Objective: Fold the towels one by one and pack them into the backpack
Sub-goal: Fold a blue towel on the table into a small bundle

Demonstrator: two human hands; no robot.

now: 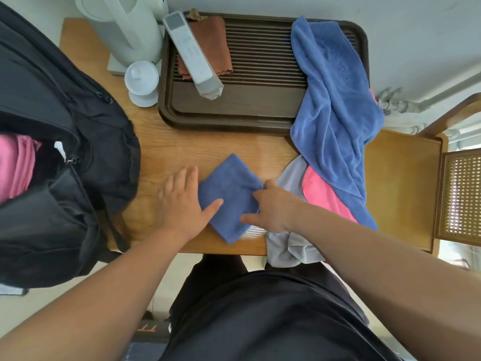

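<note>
Small blue towel: folded into a neat square and lying flat, turned like a diamond, on the wooden surface near its front edge, between the two hands.
Left hand: palm down on the surface at the towel's left edge; fingers straight and close together, thumb stretched onto the cloth.
Right hand: at the towel's right corner; fingers curled in and pinching the cloth there, thumb lying along the lower right edge.
Backpack: black, at the left end of the surface, main compartment unzipped, with a folded pink towel inside.
Unfolded pile: a large blue towel draped from the brown tray down over the right edge, above a bright pink towel and a grey towel that hangs off the front.
Tray contents: a white remote lying over a rust-brown cloth.
Back left: a white kettle and a white lidded cup.
Right side: a wooden chair.
</note>
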